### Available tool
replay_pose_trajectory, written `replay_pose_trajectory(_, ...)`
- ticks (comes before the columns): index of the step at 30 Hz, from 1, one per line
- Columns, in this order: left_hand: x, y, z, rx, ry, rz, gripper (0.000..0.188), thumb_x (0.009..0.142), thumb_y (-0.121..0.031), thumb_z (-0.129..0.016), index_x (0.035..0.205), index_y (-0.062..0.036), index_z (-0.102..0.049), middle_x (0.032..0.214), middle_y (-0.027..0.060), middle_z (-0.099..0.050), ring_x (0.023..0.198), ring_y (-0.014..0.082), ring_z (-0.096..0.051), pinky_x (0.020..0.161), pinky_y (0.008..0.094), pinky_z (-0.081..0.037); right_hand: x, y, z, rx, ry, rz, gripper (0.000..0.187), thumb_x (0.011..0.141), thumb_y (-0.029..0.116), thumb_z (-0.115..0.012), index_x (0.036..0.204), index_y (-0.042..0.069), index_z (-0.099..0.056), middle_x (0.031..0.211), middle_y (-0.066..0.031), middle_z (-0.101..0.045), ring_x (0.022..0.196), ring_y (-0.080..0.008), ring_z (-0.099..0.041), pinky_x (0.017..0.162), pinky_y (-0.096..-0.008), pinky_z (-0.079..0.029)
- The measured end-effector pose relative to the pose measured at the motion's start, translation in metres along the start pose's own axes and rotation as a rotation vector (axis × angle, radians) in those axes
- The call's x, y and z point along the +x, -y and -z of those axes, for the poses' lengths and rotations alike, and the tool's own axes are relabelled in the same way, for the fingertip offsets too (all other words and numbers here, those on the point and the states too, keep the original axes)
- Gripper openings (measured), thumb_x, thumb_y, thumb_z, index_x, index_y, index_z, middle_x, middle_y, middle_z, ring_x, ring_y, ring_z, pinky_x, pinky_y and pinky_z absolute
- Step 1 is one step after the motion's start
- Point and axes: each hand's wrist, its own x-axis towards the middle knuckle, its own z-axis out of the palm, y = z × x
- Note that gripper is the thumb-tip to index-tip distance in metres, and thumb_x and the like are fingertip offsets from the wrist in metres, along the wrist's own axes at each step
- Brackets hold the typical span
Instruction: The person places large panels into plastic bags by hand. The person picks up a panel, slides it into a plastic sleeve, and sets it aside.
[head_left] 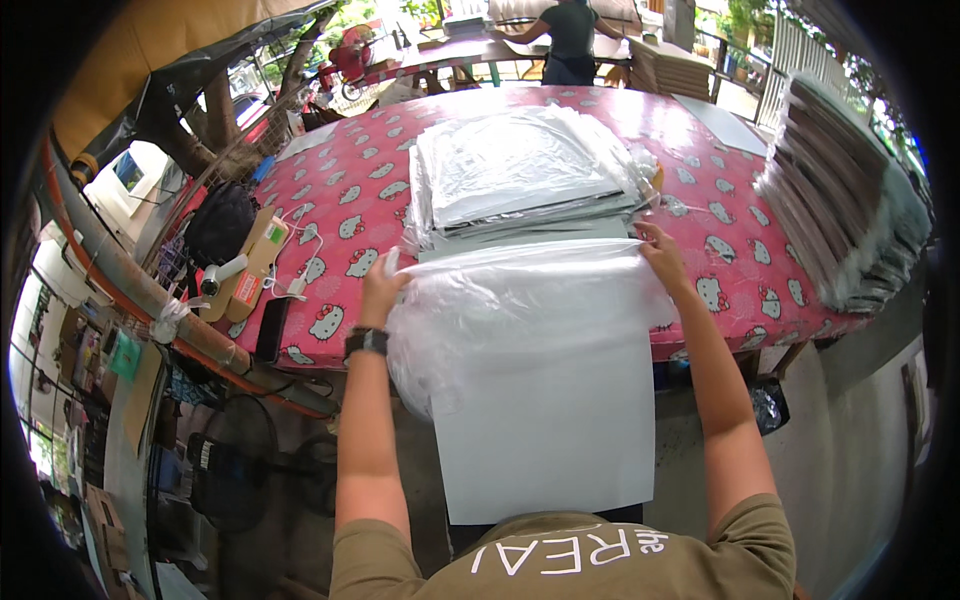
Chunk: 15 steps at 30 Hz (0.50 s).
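A clear plastic bag (520,310) is drawn partway over a flat white board (545,430) whose lower end reaches toward my chest. My left hand (383,288) grips the bag's left upper corner, and my right hand (660,255) holds its right upper corner. Both hands rest at the near edge of a table with a pink cartoon-cat cover (350,215). Just beyond the hands lies a stack of bagged flat sheets (520,170). A black watch (366,341) is on my left wrist.
A tall pile of dark flat boards (835,195) stands on the table's right side. At the left edge lie a cardboard piece with a tape roll and white cables (245,270). A floor fan (230,465) stands lower left. Another person (570,40) works at a far table.
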Motion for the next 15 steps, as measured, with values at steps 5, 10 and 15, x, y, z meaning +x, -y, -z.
replay_pose_trajectory(5, 0.034, 0.002, -0.038, 0.409, 0.047, -0.043, 0.04, 0.069, -0.011, -0.057, 0.109, -0.0082, -0.054, 0.092, 0.0216, -0.057, 0.086, 0.0338, -0.056, 0.073, 0.0384, -0.045, 0.031, -0.027, -0.01, -0.421, 0.072, 0.063, 0.043, 0.068, 0.011, -0.054, 0.111, 0.009, -0.053, 0.087, -0.0213, -0.059, 0.079, -0.0337, -0.057, 0.073, -0.0401, -0.043)
replay_pose_trajectory(10, 0.01, -0.007, -0.02, 0.393, -0.045, -0.306, 0.034, 0.069, -0.007, -0.055, 0.103, -0.0076, -0.058, 0.088, 0.0174, -0.06, 0.082, 0.0339, -0.057, 0.073, 0.0358, -0.045, 0.015, 0.002, -0.003, -0.342, -0.026, 0.124, 0.029, 0.068, 0.012, -0.055, 0.097, 0.007, -0.059, 0.078, -0.0172, -0.06, 0.073, -0.0282, -0.06, 0.069, -0.0364, -0.046)
replay_pose_trajectory(15, -0.015, -0.015, 0.022, 0.117, -0.067, -0.187, 0.025, 0.071, -0.006, -0.055, 0.096, -0.0034, -0.059, 0.08, 0.0051, -0.062, 0.068, 0.0177, -0.06, 0.062, 0.0283, -0.048, -0.001, 0.045, 0.037, -0.028, -0.02, 0.055, 0.023, 0.07, 0.013, -0.058, 0.091, 0.003, -0.058, 0.069, -0.0096, -0.06, 0.067, -0.0181, -0.061, 0.06, -0.0323, -0.047)
